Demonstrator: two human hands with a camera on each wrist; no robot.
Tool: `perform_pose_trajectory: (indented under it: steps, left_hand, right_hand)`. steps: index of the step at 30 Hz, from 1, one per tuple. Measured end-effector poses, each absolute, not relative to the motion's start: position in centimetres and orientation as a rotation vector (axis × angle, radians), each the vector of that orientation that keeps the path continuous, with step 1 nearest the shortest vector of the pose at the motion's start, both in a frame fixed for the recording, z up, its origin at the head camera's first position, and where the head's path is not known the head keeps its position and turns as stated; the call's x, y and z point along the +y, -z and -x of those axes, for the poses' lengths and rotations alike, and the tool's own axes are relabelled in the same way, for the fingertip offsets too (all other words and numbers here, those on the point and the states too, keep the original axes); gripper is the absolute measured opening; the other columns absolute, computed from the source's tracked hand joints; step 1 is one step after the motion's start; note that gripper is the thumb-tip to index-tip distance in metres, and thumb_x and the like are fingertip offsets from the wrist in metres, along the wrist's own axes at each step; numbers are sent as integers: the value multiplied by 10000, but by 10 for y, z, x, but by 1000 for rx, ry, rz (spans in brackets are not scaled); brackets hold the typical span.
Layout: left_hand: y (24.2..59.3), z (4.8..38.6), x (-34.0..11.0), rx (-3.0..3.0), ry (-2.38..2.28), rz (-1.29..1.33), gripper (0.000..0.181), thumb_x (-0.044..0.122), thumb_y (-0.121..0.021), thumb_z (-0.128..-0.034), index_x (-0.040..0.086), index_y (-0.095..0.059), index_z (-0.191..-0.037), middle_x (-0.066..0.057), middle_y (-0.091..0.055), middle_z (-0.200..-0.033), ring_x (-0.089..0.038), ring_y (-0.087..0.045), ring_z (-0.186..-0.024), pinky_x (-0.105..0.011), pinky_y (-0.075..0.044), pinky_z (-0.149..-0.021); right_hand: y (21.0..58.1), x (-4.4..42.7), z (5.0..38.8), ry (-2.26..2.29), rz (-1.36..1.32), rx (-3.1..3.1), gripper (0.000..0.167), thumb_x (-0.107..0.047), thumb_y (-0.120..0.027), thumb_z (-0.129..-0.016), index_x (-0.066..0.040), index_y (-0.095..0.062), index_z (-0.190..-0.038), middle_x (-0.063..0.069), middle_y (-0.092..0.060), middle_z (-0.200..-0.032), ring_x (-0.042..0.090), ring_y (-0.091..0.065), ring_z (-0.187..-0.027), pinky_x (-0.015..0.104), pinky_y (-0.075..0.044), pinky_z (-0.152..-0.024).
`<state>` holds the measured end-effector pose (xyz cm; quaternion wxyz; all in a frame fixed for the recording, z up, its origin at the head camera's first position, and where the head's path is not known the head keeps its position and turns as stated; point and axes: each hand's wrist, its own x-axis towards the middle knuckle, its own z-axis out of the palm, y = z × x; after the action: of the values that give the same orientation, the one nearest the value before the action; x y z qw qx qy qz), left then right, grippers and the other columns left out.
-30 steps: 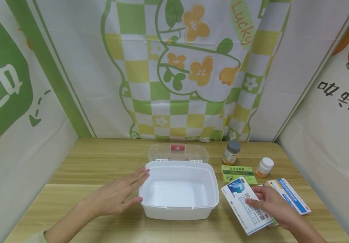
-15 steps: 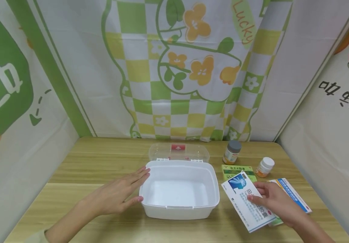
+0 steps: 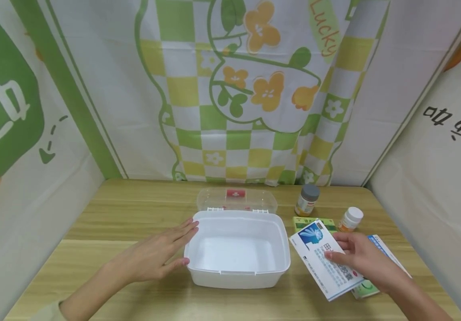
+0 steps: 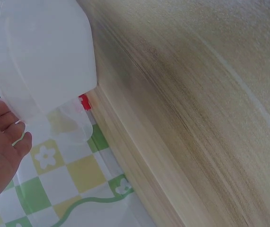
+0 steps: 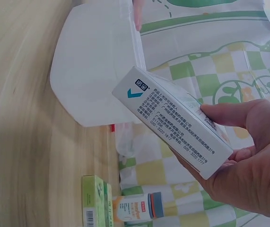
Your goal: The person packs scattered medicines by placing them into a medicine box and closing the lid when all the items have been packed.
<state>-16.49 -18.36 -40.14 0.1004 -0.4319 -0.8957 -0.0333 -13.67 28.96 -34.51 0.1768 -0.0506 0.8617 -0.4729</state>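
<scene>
A white plastic medicine box (image 3: 236, 278) stands on the table with its clear lid (image 3: 214, 200) swung back. My left hand (image 3: 155, 254) lies against its left rim, fingers fairly straight; the left wrist view shows this hand (image 4: 2, 146) beside the white wall. To the right of the container, my right hand (image 3: 360, 258) pinches a white-and-blue medicine carton (image 3: 320, 258) between thumb and fingers. In the right wrist view the carton (image 5: 172, 120) is tilted, its printed side facing the camera, above the table.
At the right lie a green carton (image 3: 300, 225), partly covered by the held one, a blue-and-white carton (image 3: 384, 249) and another green-and-white carton (image 3: 367, 290). Behind them stand a grey-capped bottle (image 3: 306, 200) and a white-capped bottle (image 3: 350, 219). A patterned curtain (image 3: 230, 147) hangs behind the table.
My right hand has lifted the white-and-blue carton slightly, and it now covers more of the green carton behind. The left hand stays at the rim.
</scene>
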Motion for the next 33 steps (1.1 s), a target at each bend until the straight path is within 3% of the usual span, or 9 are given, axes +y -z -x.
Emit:
perform_pose_trajectory:
  steps: [6,16,33]
  left_hand:
    - [400,165,-184,-2659,115,1285,662,403,-510,-1031,-40,-375,-1505,-196,-346,-1596,-322,-393,-1457,-450,-437,-1127]
    - [400,166,-184,-2701,136,1286,669,419,-477,-1043,-36,-354,-1517,-191,-328,-1606,-328,-373,-1467,-468,-434,-1127]
    - [397,166,-184,-2700,118,1281,676,450,-451,-1046,-25,-359,-1518,-183,-330,-1607,-322,-382,-1463,-456,-424,-1135]
  right_hand:
    - [340,284,139,1344,214,2430,625,-158,-658,-956,201,-390,-1392,218,-698,-1188,108,-693,-862,262,-591,-700]
    - [334,271,148,1355,245,2399,628,-169,-641,-970,194,-375,-1409,210,-687,-1204,146,-686,-934,260,-588,-743]
    - [319,251,162,1422,403,2226,573,-115,-573,-992,177,-360,-1436,200,-711,-1149,181,-723,-890,299,-614,-734]
